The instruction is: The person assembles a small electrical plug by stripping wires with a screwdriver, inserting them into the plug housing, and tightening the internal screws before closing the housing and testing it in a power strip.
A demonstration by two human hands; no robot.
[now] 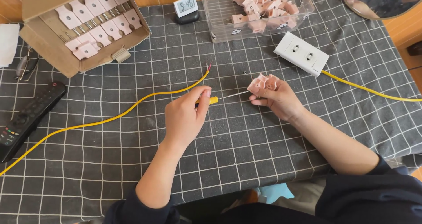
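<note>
At the far left a black remote control (pixel 27 116) lies on the grid-patterned cloth (pixel 246 153), with an open cardboard box (pixel 48 43) of pink plug parts above it. A yellow cable (pixel 110 118) runs across the cloth, its bared wire ends pointing up and right. The left hand (pixel 184 116) is closed around the yellow handle of a small screwdriver (pixel 222 96), thumb and fingers pressed on it. The thin shaft is aimed at a pink plug casing (pixel 263 84), pinched in the fingertips of the right hand (pixel 279 101) just above the cloth. The casing is pale pink, blocky and ribbed. For a clean turn, the tip is best kept square in the screw while the casing is held steady. A white socket block (pixel 301 53) lies beyond
</note>
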